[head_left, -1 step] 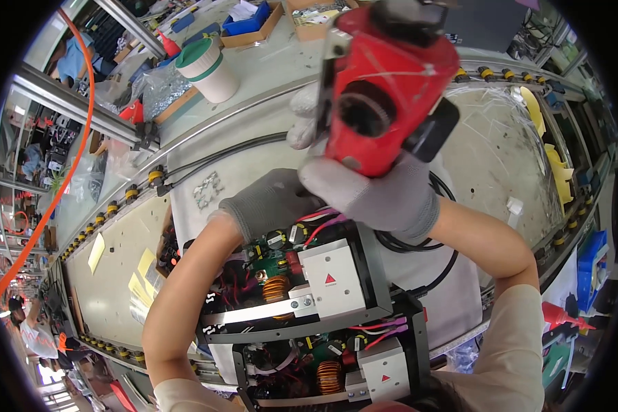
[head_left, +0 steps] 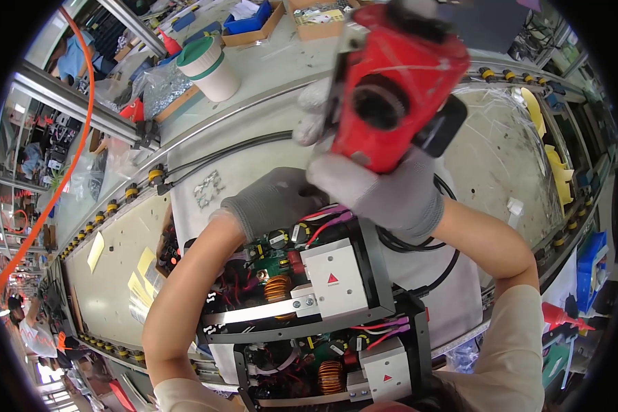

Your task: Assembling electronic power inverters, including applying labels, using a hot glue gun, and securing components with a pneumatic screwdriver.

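Note:
My right hand (head_left: 384, 189), in a grey glove, is wrapped round a red power tool (head_left: 408, 75) with black fittings. The tool is raised over the far side of an opened electronic unit (head_left: 343, 278) and looks slightly blurred; its working end is hidden. My left hand (head_left: 278, 199), gloved too, lies at the unit's far edge with its fingers curled down. What those fingers hold, if anything, is hidden. Inside the unit are a green circuit board, a copper coil (head_left: 277, 288), a pale metal plate and red, white and purple wires. A second similar unit (head_left: 384, 367) stands nearer to me.
Small metal parts (head_left: 208, 189) lie on the white sheet beyond my left hand. Black cables (head_left: 237, 145) run across the far side and coil at the right. A white tub with a green lid (head_left: 209, 71) stands beyond the rail. Yellow paper pieces (head_left: 143, 281) lie at the left.
The red power tool and my right hand have shifted slightly to the right. The farther unit has moved a little to the right too; my left hand has barely moved.

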A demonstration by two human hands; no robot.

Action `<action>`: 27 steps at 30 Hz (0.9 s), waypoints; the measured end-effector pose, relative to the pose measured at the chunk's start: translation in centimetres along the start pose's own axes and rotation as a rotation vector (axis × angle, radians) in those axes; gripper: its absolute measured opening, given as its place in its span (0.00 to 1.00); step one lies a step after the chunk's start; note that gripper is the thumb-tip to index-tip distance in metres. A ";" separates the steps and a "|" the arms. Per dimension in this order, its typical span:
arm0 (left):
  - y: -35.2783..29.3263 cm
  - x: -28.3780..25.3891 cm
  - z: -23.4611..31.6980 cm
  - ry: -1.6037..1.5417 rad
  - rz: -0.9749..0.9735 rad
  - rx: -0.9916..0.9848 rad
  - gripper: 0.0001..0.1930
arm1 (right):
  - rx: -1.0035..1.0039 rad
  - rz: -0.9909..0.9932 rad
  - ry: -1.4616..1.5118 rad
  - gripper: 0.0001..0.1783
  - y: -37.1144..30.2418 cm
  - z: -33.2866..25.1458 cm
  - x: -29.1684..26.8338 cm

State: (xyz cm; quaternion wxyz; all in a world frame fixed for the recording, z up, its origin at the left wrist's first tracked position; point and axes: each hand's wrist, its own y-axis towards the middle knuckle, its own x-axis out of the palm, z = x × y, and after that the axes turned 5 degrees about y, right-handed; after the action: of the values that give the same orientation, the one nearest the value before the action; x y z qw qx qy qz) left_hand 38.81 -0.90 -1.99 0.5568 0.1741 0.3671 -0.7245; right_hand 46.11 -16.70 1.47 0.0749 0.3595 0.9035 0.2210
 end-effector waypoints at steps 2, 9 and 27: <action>0.0 0.6 -1.2 0.020 0.029 0.063 0.12 | 0.155 -0.005 0.129 0.24 0.2 -1.6 -0.3; 0.5 0.5 -1.3 0.220 0.052 0.134 0.11 | -0.041 -0.036 -0.029 0.26 1.0 0.4 0.7; 0.3 1.6 -3.8 0.103 0.028 0.010 0.13 | -0.416 0.083 -0.018 0.21 1.9 2.1 2.3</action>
State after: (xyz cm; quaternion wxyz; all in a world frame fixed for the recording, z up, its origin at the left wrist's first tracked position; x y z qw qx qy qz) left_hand 37.99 0.72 -5.73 0.5462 0.2190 0.3891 -0.7087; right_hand 46.19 -13.18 0.52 0.1463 0.3751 0.8221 0.4026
